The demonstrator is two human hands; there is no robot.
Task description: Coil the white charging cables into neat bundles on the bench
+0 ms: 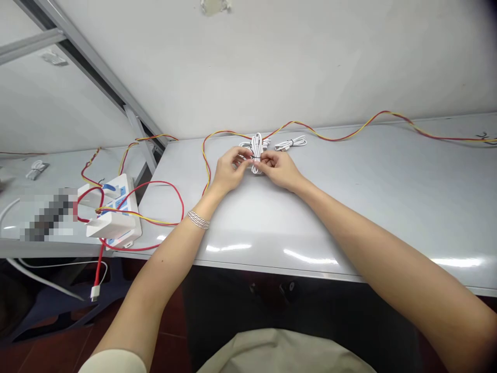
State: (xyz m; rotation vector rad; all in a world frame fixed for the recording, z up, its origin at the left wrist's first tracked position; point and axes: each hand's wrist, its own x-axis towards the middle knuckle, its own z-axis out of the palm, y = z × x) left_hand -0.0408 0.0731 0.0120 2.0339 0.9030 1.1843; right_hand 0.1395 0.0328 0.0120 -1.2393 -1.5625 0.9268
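Note:
Near the back of the table, my left hand (pixel 233 168) and my right hand (pixel 280 168) meet around a folded white cable (pixel 257 150). It stands upright between my fingertips, with a thin black twist tie (pixel 255 157) around its middle. Both thumbs and forefingers pinch at the tie from either side. More white cable lies behind the bundle, partly hidden by it and by my fingers. Just beyond my right hand, a second tied white cable (pixel 292 143) rests on the table.
A white power strip (pixel 134 217) with plugged adapters sits at the left, red cables looping from it. Red and yellow twisted wires (pixel 341 139) run along the wall. Another white cable bundle (pixel 37 169) lies far left beyond a metal frame post (pixel 140 132). Black ties (pixel 482 135) lie far right.

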